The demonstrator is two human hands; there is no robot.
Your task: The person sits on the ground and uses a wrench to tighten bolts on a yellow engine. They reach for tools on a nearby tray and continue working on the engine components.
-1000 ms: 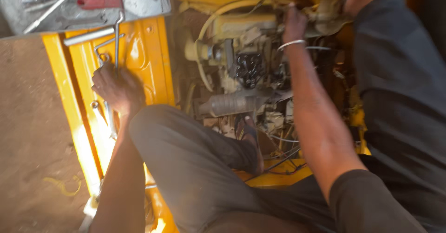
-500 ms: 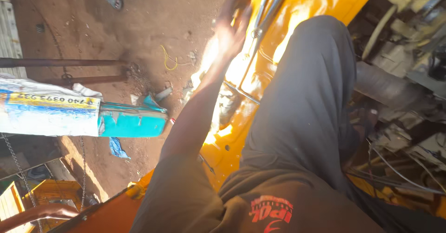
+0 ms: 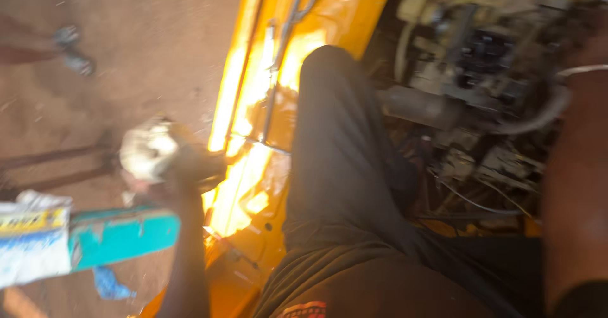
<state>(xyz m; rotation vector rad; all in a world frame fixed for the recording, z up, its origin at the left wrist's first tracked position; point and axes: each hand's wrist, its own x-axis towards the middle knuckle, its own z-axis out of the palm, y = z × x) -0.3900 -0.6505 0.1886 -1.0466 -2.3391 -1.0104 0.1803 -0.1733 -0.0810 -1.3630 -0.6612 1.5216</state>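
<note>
Gripping: our left hand point(image 3: 174, 166) now closes on a pale crumpled rag point(image 3: 147, 150), off the yellow panel point(image 3: 266, 102).
Right hand: out of view beside the engine point(image 3: 481, 71); state indeterminable.

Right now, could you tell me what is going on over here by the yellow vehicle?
A person is sitting on the yellow body panel beside an open engine bay, one dark-trousered knee raised across it. Their left hand is stretched out over the dirt ground and looks closed around a pale, blurred object that I cannot identify. The right arm reaches toward the engine, with the hand out of view. A teal box lies on the ground just below the left hand.
</note>
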